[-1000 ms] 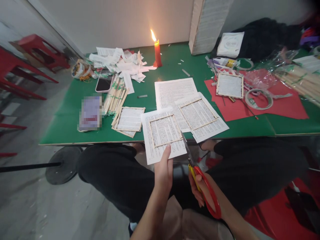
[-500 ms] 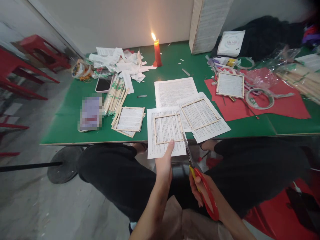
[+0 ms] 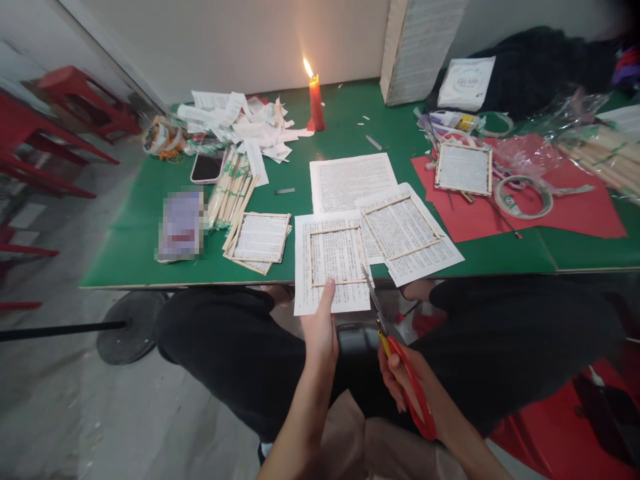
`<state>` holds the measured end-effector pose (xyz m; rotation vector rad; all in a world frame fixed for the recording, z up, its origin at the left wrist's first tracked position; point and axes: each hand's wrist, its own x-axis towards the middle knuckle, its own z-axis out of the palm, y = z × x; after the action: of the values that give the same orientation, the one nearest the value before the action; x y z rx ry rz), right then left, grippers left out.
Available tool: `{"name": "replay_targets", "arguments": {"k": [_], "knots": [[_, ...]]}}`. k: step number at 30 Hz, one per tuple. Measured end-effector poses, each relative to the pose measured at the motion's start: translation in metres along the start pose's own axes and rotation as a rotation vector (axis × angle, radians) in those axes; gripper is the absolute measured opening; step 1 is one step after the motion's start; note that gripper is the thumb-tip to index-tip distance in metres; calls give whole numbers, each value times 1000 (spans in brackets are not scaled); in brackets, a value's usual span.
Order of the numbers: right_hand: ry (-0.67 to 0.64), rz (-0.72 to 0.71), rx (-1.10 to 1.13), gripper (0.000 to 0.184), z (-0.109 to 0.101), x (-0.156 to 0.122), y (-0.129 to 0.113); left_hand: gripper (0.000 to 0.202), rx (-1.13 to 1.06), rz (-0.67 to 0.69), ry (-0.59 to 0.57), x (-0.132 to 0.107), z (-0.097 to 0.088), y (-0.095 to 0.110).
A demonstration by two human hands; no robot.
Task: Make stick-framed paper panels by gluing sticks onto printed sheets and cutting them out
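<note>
My left hand grips the near edge of a printed sheet of paper, thumb on top and fingers hidden beneath. A square frame of thin wooden sticks lies on that sheet. In my right hand is a pair of scissors with red and yellow handles. Its blades point away from me, with their tips at the sheet's right edge, beside the frame's near right corner. To the right, a second stick frame rests on another printed sheet. Finished-looking papered frames are stacked on the left.
A lit red candle stands at the back of the green table. Paper scraps, a phone and bundled sticks lie left. Red paper, a tape roll and a papered frame are right.
My left thumb has slid a little leftward along the sheet's near edge. The scissors have stayed near the sheet's right edge, and the view has shifted slightly.
</note>
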<state>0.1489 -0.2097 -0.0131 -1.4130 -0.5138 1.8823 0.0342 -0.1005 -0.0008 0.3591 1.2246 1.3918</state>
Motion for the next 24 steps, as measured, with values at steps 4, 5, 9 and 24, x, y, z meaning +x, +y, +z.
{"name": "replay_targets", "arguments": {"k": [4, 5, 9, 24], "knots": [[7, -41, -24, 47, 0, 0, 4, 49, -12, -33, 12, -1, 0, -1], [5, -50, -31, 47, -1, 0, 4, 50, -17, -42, 18, -2, 1, -3], [-30, -59, -67, 49, -4, -1, 5, 57, -22, -72, 4, -8, 5, -7], [52, -230, -168, 65, 9, -4, 3, 57, 28, 2, 85, -17, 19, -17]]}}
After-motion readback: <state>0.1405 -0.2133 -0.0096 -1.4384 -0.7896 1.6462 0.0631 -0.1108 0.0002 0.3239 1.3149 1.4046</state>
